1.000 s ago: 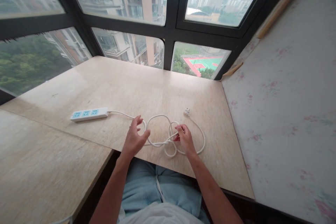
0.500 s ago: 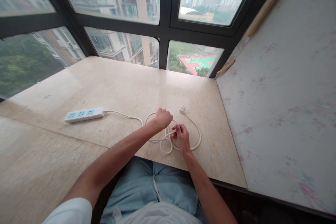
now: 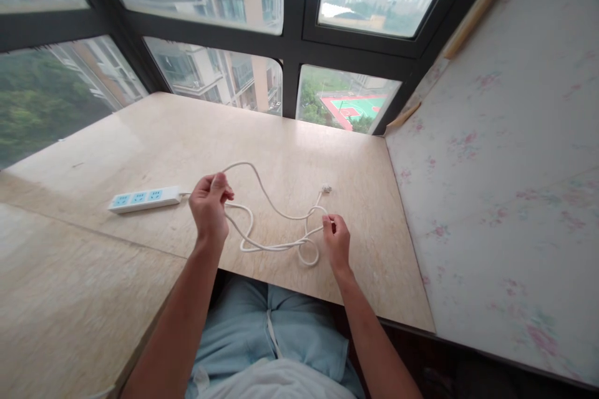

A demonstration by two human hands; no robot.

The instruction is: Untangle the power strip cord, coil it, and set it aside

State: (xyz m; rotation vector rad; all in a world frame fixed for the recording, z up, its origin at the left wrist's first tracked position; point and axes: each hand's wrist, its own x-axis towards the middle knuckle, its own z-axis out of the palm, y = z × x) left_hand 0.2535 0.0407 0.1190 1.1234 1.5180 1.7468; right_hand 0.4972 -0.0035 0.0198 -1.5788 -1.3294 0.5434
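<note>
By the window (image 3: 347, 98), buildings and trees outside, plus a red-and-green sports court in the lower right pane. Flower-patterned wall (image 3: 510, 162) along the right side. Pale, faintly mottled surface (image 3: 159, 149) spans the space below the panes; a seam crosses it at left. Person's legs in light blue shorts (image 3: 234, 318) at the near edge.

Both hands over the surface, well apart from each other. Left hand (image 3: 209, 207): fingers and thumb closed together on the white cord (image 3: 281, 247). Right hand (image 3: 336, 239): thumb and fingers pinched on another stretch of the same cord.

Power strip (image 3: 145, 199) lies on the surface left of the left hand, three blue socket panels facing up. Cord leaves its right end, passes behind the left hand and bends back on itself between the hands. One strand arches from the left hand toward the right; others cross near the right hand, with a small loop just beside it. Plug (image 3: 326, 188) rests beyond the right hand, on the window side.
</note>
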